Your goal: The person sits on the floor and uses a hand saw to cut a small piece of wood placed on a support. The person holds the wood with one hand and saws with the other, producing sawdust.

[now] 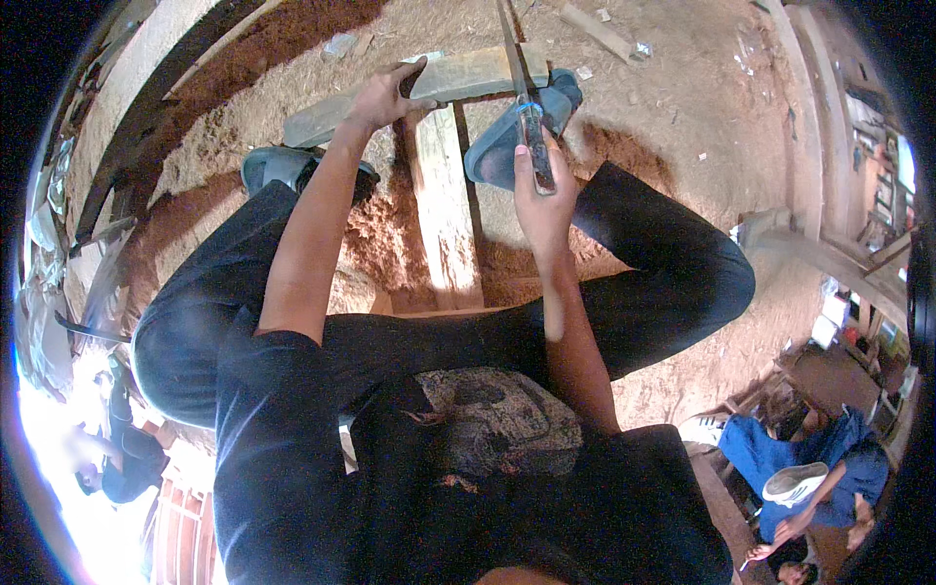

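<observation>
My left hand (pixel 385 102) grips a long greyish board (pixel 322 122) from above, left of its middle, with thumb and fingers over its edges. My right hand (pixel 541 185) is closed on the handle of a long-bladed hand tool (pixel 529 127), which looks like a saw; its narrow blade points away from me and crosses the board near its right end. A pale wooden plank (pixel 444 214) lies between my legs, running from under the board toward me. My feet, in grey-blue sandals (pixel 502 146), are either side of this plank, close to the board.
Dirt ground (pixel 673 78) with wood shavings surrounds me, with a short offcut (pixel 595 29) beyond the board. Timber (pixel 117 107) and scraps line the left. One person (pixel 799 478) in blue trousers is at lower right, another (pixel 127 458) at lower left. Timber framing (pixel 809 166) runs along the right.
</observation>
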Tool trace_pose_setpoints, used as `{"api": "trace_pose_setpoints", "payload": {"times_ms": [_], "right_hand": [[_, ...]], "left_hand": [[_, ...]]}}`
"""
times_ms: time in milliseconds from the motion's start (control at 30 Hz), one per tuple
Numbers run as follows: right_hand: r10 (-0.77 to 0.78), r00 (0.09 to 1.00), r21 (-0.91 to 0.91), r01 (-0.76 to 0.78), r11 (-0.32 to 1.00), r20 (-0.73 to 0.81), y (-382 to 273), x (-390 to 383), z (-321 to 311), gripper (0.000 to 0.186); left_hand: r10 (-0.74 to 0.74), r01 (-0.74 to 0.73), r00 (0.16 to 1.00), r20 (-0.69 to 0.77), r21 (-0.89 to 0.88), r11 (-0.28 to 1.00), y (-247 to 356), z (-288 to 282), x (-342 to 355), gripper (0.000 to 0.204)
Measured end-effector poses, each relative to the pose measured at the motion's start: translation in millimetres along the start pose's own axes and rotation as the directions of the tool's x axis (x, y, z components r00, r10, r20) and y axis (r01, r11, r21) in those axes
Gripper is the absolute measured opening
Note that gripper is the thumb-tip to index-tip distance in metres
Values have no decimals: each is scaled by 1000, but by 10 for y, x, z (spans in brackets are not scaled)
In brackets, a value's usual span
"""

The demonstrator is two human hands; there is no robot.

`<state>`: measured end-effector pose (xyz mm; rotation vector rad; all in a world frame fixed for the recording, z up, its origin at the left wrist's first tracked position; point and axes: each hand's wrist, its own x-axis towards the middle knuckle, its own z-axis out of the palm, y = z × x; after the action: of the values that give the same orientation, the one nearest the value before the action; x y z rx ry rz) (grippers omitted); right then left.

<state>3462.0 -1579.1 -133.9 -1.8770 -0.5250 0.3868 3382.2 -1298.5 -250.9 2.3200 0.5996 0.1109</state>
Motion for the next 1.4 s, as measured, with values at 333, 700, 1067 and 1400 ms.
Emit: {"api": "trace_pose_setpoints", "payload": {"times_ms": [333, 700, 1067, 1400], "right_hand": [[-256, 963, -252, 229, 940, -80, 177, -121, -22, 35], [-100, 995, -42, 100, 994, -1, 175, -93, 131, 43], [-84, 996, -9, 84, 996, 16, 187, -117, 179, 45], [-60, 997, 6, 60, 998, 52, 193, -111, 156, 46]], "left_hand": [[36, -7, 994, -101, 269, 963, -35, -121, 158, 64], [-124, 362, 777, -617, 277, 890, 134, 518, 175, 79], [-46, 273, 879, -475, 422, 864, 323, 591, -80, 89], [-21, 264, 889, -458, 474, 840, 299, 592, -95, 93]]}}
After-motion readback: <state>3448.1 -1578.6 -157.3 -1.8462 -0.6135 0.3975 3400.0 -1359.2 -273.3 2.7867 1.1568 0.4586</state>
